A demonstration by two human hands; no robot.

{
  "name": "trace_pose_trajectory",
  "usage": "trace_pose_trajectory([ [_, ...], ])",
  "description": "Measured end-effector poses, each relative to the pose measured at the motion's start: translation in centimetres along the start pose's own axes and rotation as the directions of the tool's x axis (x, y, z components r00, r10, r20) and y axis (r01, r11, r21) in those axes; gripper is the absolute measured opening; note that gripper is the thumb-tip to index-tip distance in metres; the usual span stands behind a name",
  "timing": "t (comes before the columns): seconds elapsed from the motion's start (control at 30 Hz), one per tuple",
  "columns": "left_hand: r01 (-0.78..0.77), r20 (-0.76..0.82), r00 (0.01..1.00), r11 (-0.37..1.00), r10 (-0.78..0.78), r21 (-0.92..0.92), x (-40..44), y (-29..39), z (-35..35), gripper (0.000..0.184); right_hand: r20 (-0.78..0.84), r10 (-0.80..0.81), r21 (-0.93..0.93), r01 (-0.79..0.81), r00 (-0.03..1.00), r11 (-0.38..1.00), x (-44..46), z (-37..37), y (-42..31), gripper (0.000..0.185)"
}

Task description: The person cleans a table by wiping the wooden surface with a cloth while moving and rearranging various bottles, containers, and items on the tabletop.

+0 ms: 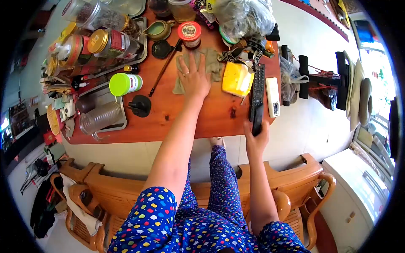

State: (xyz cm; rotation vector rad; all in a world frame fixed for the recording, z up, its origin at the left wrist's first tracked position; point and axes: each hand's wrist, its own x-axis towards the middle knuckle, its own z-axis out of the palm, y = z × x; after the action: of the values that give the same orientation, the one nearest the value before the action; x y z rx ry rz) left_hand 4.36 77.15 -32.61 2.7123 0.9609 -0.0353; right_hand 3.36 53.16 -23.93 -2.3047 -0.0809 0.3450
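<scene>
My left hand lies on a grey-green cloth spread on the wooden table, fingers stretched forward and a ring on one of them. My right hand is closed around a black remote-like object at the table's near right edge. Its far end meets a long black remote control with many buttons. To the right lies a white remote control. Between the cloth and the remotes sits a yellow packet. A red-lidded jar stands just beyond the cloth.
Left of the cloth are a thin dark stick, a black lid-like object and a green-lidded tub. Several jars crowd a metal tray at the far left. A clear plastic bag sits at the back. Behind me is a wooden bench.
</scene>
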Motion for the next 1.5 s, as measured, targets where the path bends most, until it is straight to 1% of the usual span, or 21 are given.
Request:
trace_pose_trajectory([
  [0.07, -0.001, -0.039, 0.999, 1.000, 0.001, 0.006, -1.0, -0.5, 0.2, 0.063, -0.103, -0.175, 0.018, 0.178, 0.979, 0.984, 4.1, 3.0, -1.0, 0.040],
  [0.13, -0.188, -0.103, 0.978, 0.982, 0.183, -0.034, -2.8, -1.8, 0.0, 0.061, -0.150, -0.341, -0.079, 0.333, 0.928, 0.940, 6.4, 5.4, -1.6, 0.047],
  [0.2, -0.172, -0.061, 0.984, 0.984, 0.168, -0.056, -5.9, -2.6, -0.8, 0.060, -0.045, -0.267, -0.205, 0.253, 0.963, 0.946, 7.0, 6.8, -2.5, 0.054],
  [0.27, -0.146, -0.008, 0.989, 0.985, 0.146, -0.092, -9.7, -3.4, -1.3, 0.064, 0.084, -0.270, -0.290, 0.283, 0.959, 0.914, 6.6, 8.1, -2.4, 0.064],
  [0.33, -0.125, 0.021, 0.992, 0.988, 0.127, -0.090, -14.3, -4.5, -1.3, 0.069, 0.255, -0.137, -0.400, 0.234, 0.957, 0.886, 5.4, 8.6, -3.2, 0.061],
  [0.43, -0.104, 0.074, 0.991, 0.994, 0.107, -0.044, -19.4, -5.2, -1.5, 0.072, 0.314, -0.176, -0.360, 0.288, 0.933, 0.887, 3.9, 9.6, -2.7, 0.041],
  [0.53, -0.089, 0.113, 0.990, 0.996, 0.089, -0.003, -21.3, -4.8, -1.6, 0.074, 0.325, -0.283, -0.208, 0.360, 0.902, 0.909, 1.8, 8.3, -4.0, 0.040],
  [0.57, -0.084, 0.123, 0.989, 0.996, 0.082, 0.006, -21.3, -4.5, -1.4, 0.075, 0.268, -0.297, -0.185, 0.352, 0.917, 0.918, 0.8, 7.2, -4.6, 0.035],
  [0.67, -0.183, 0.089, 0.979, 0.983, 0.185, -0.032, -17.5, -3.6, -0.9, 0.075, 0.118, -0.340, 0.028, 0.339, 0.933, 0.940, -2.4, 2.7, -5.2, 0.038],
  [0.73, -0.230, 0.039, 0.972, 0.973, 0.230, 0.008, -12.8, -2.2, -0.4, 0.073, 0.076, -0.317, 0.068, 0.312, 0.945, 0.948, -4.4, -0.3, -4.5, 0.037],
  [0.8, -0.177, -0.002, 0.984, 0.984, 0.177, -0.010, -7.8, -0.3, -0.1, 0.069, 0.103, -0.282, -0.004, 0.284, 0.954, 0.959, -6.4, -3.3, -2.7, 0.037],
  [0.93, -0.080, -0.019, 0.997, 0.996, 0.080, 0.028, -0.9, 2.9, 1.4, 0.067, 0.123, -0.213, 0.001, 0.215, 0.969, 0.977, -9.4, -7.2, 0.5, 0.038],
  [1.07, 0.014, -0.008, 1.000, 1.000, -0.014, 0.000, 3.4, 5.5, 2.1, 0.067, 0.124, -0.135, 0.008, 0.135, 0.983, 0.991, -10.8, -8.6, 2.0, 0.038],
  [1.13, 0.007, -0.086, 0.996, 0.999, -0.011, -0.047, 3.1, 5.5, 2.5, 0.065, 0.124, -0.121, 0.047, 0.116, 0.985, 0.992, -10.9, -8.4, 1.8, 0.035],
  [1.2, -0.115, -0.013, 0.993, 0.993, 0.115, 0.013, 2.3, 4.6, 1.9, 0.061, 0.105, -0.103, 0.056, 0.098, 0.989, 0.994, -10.6, -7.5, 1.9, 0.035],
  [1.23, -0.113, -0.019, 0.993, 0.993, 0.114, 0.019, 1.7, 4.2, 1.5, 0.061, 0.087, -0.080, 0.057, 0.075, 0.993, 0.996, -10.4, -7.0, 1.6, 0.034],
  [1.27, -0.216, 0.029, 0.976, 0.976, 0.216, 0.012, 0.7, 4.0, 1.2, 0.060, 0.087, -0.085, 0.063, 0.080, 0.993, 0.995, -10.0, -6.5, 1.1, 0.034],
  [1.3, -0.315, 0.075, 0.946, 0.949, 0.314, -0.001, -0.4, 3.8, 0.9, 0.059, 0.066, -0.134, 0.059, 0.131, 0.989, 0.990, -9.0, -5.9, 0.4, 0.034],
  [1.4, -0.407, 0.164, 0.894, 0.909, 0.416, -0.091, -4.8, 3.0, 0.4, 0.060, 0.038, -0.255, 0.050, 0.253, 0.966, 0.966, -5.8, -3.7, -2.3, 0.034],
  [1.43, -0.413, 0.131, 0.894, 0.901, 0.429, -0.130, -6.6, 2.4, 0.3, 0.061, 0.070, -0.289, -0.005, 0.290, 0.955, 0.957, -4.6, -2.6, -2.8, 0.035],
  [1.5, -0.418, 0.041, 0.900, 0.885, 0.434, -0.203, -10.8, 1.3, -0.3, 0.061, 0.088, -0.361, 0.066, 0.356, 0.928, 0.932, -2.0, -0.1, -5.5, 0.036],
])
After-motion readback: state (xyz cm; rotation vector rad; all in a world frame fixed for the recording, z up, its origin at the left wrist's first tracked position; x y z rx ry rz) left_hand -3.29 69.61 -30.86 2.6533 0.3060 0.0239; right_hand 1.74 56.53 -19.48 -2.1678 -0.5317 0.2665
